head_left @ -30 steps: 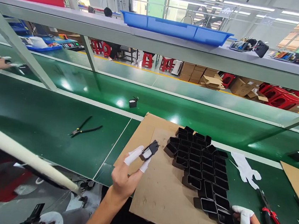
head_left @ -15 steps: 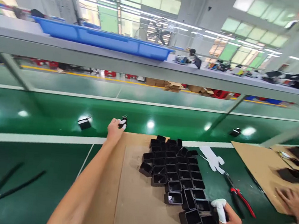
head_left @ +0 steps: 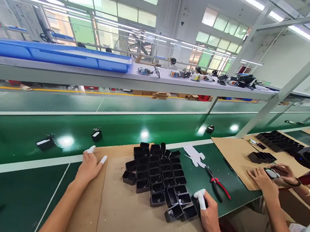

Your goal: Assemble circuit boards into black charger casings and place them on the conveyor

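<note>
My left hand (head_left: 90,166), with white finger cots, is empty, thumb and fingers apart, over the far left edge of the cardboard (head_left: 116,219). Just beyond it on the green belt stands a small black box (head_left: 97,135) with a white label and bits sticking up at its top. My right hand (head_left: 208,210), also in white finger cots, is closed on a black plastic box (head_left: 196,203), mostly hidden by the fingers. This is at the near right end of a cluster of open-topped black plastic boxes (head_left: 154,171) standing on the cardboard.
Two more black boxes lie on the belt, one left (head_left: 45,142) and one right (head_left: 210,129). Red-handled pliers (head_left: 216,185) and a white glove (head_left: 195,155) lie right of the cluster. A co-worker's hands (head_left: 264,179) are further right. A blue tray (head_left: 58,56) sits on the shelf.
My left hand has let go of the small black box on the belt and drawn back to the cardboard edge. The view has swung right; my right hand stays by the cluster.
</note>
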